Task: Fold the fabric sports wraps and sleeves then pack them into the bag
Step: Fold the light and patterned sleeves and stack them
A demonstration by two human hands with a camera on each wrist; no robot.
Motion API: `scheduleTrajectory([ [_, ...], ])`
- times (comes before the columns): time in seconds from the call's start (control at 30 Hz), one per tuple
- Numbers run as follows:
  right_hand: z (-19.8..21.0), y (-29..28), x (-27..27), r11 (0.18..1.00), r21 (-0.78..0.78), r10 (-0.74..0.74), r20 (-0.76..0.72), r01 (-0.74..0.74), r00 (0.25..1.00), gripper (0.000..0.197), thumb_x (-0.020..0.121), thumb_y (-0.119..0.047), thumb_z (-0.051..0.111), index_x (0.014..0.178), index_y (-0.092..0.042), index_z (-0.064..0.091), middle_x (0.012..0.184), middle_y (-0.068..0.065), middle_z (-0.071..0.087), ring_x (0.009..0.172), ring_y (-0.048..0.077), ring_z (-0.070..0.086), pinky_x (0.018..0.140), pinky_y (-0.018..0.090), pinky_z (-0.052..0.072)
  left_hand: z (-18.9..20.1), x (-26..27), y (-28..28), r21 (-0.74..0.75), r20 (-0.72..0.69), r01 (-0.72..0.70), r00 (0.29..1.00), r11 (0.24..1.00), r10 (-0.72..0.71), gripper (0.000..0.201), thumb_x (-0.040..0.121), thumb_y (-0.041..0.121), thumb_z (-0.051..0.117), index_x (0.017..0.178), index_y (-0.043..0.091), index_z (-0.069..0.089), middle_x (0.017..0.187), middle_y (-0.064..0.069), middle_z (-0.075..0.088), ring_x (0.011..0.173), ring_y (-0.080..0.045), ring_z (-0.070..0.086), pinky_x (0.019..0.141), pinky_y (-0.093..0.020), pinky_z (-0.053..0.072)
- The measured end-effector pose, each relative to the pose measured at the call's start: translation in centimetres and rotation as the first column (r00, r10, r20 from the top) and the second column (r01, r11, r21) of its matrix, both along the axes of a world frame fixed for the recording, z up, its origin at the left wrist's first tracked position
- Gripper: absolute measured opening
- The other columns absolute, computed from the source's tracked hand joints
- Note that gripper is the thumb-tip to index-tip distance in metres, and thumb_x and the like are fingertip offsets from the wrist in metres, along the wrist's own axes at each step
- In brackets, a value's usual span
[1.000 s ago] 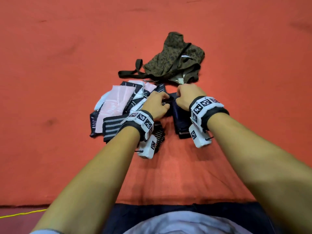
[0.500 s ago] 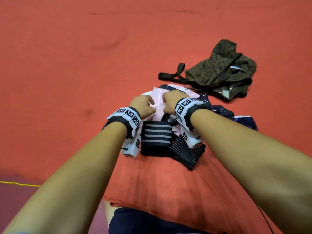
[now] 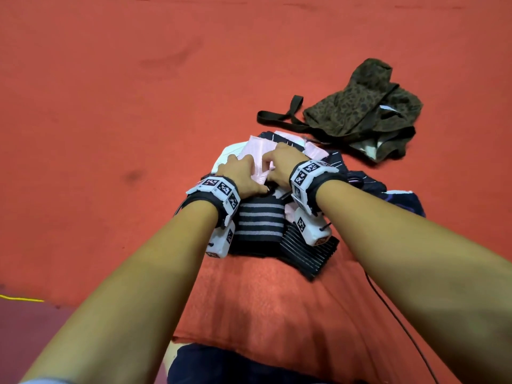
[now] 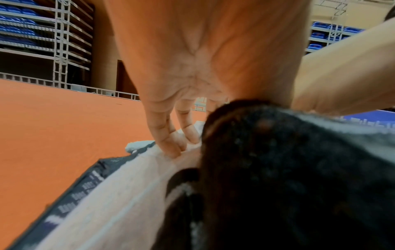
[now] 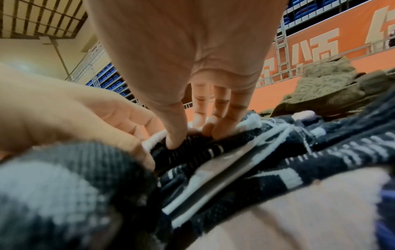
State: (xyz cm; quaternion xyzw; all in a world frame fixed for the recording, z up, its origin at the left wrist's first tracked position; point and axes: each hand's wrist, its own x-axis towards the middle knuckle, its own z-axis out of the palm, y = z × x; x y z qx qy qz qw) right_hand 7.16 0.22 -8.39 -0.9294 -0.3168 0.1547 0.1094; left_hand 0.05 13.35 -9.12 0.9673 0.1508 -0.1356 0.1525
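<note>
Both hands shifted off dark wrap at pile's right, now on pink sleeve point(image 3: 256, 155) at pile's far left part. Pile sits on red mat point(image 3: 110, 106), between person and bag point(image 3: 360, 112); bag beyond pile, to right, just beside it. Left hand point(image 3: 239, 176) fingers point(image 4: 171, 143) curled, pinching pale sleeve edge. Right hand point(image 3: 282, 164) fingers point(image 5: 177, 135) bent, thumb and fingertips nipping dark knit edge beside pink cloth. Sleeve's long axis runs away from person, slanting right. Hands almost touching, equally near; fold likely made toward person. Striped wrap point(image 3: 260, 223) lies under wrists.
</note>
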Motion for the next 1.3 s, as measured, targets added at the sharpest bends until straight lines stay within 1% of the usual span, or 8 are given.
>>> scheduleTrajectory([
  [0.33, 4.5, -3.7, -0.7, 0.997, 0.047, -0.061, 0.068, 0.058, 0.996, 0.011, 0.09, -0.023, 0.065, 0.099, -0.021, 0.07, 0.106, 0.002, 0.068, 0.098, 0.026, 0.063, 0.077, 0.031, 0.049, 3.5, -0.8, -2.9, -0.12, 0.183, 0.094, 0.98, 0.988, -0.071, 0.01, 0.083, 0.029, 0.067, 0.091, 0.023, 0.064, 0.082, 0.001, 0.062, 0.086, -0.024, 0.061, 0.066, -0.027, 0.035],
  [0.53, 6.6, -8.3, -1.7, 0.977, 0.071, -0.204, 0.05, 0.2, 0.978, 0.009, 0.09, -0.024, 0.064, 0.085, -0.031, 0.062, 0.106, 0.004, 0.068, 0.096, 0.028, 0.063, 0.081, 0.037, 0.055, 5.6, -0.9, -7.0, -0.159, 0.242, 0.197, 0.958, 0.967, -0.155, 0.017, 0.09, 0.026, 0.059, 0.098, 0.021, 0.074, 0.072, -0.008, 0.064, 0.072, -0.026, 0.057, 0.054, -0.027, 0.037],
  [0.8, 6.2, -15.0, -5.0, 0.948, 0.014, -0.316, -0.048, 0.317, 0.948, 0.022, 0.082, -0.031, 0.065, 0.064, -0.021, 0.055, 0.085, 0.009, 0.064, 0.087, 0.034, 0.061, 0.071, 0.033, 0.05, 5.5, -2.6, -12.4, -0.22, 0.217, 0.296, 0.944, 0.929, -0.249, 0.035, 0.076, 0.034, 0.066, 0.108, 0.026, 0.077, 0.102, -0.008, 0.073, 0.096, -0.024, 0.064, 0.078, -0.027, 0.045],
  [0.9, 5.0, -16.6, -6.4, 0.949, -0.015, -0.317, -0.06, 0.316, 0.947, 0.024, 0.086, -0.034, 0.066, 0.071, -0.016, 0.06, 0.087, 0.009, 0.064, 0.089, 0.033, 0.061, 0.069, 0.029, 0.042, 4.7, -4.0, -14.1, -0.248, 0.207, 0.319, 0.94, 0.915, -0.272, 0.05, 0.062, 0.042, 0.056, 0.105, 0.026, 0.077, 0.105, -0.008, 0.073, 0.101, -0.023, 0.064, 0.089, -0.03, 0.05],
  [1.07, 2.3, -18.3, -9.6, 0.953, -0.028, -0.301, -0.151, 0.3, 0.942, 0.021, 0.087, -0.031, 0.066, 0.085, -0.01, 0.069, 0.092, 0.009, 0.067, 0.09, 0.027, 0.061, 0.068, 0.027, 0.04, 2.0, -6.0, -15.0, -0.274, 0.142, 0.346, 0.937, 0.897, -0.318, 0.033, 0.072, 0.045, 0.072, 0.101, 0.03, 0.076, 0.1, 0.001, 0.074, 0.099, -0.017, 0.066, 0.093, -0.031, 0.051],
  [1.13, 1.5, -18.9, -10.9, 0.944, -0.002, -0.325, -0.188, 0.331, 0.927, 0.021, 0.087, -0.029, 0.065, 0.087, -0.009, 0.07, 0.094, 0.009, 0.068, 0.09, 0.027, 0.06, 0.067, 0.026, 0.039, 1.2, -6.7, -14.9, -0.285, 0.161, 0.348, 0.936, 0.893, -0.314, 0.036, 0.072, 0.054, 0.074, 0.098, 0.029, 0.075, 0.097, 0.007, 0.072, 0.093, -0.01, 0.065, 0.089, -0.024, 0.049],
  [1.2, 1.2, -19.3, -12.2, 0.933, 0.017, -0.348, -0.214, 0.36, 0.913, 0.021, 0.088, -0.03, 0.062, 0.086, -0.01, 0.07, 0.095, 0.009, 0.067, 0.088, 0.027, 0.057, 0.064, 0.026, 0.037, 0.5, -7.3, -15.1, -0.313, 0.195, 0.357, 0.931, 0.88, -0.308, 0.025, 0.079, 0.043, 0.078, 0.092, 0.023, 0.075, 0.089, 0.008, 0.07, 0.082, -0.005, 0.061, 0.073, -0.008, 0.043],
  [1.3, 2.2, -19.8, -14.3, 0.923, 0.029, -0.364, -0.266, 0.385, 0.893, 0.024, 0.091, -0.028, 0.058, 0.086, -0.008, 0.069, 0.089, 0.009, 0.06, 0.084, 0.024, 0.051, 0.053, 0.023, 0.03, 0.1, -8.0, -15.9, -0.341, 0.265, 0.377, 0.917, 0.861, -0.297, 0.017, 0.081, 0.028, 0.079, 0.083, 0.016, 0.069, 0.077, 0.01, 0.065, 0.067, 0.004, 0.054, 0.063, -0.005, 0.039],
])
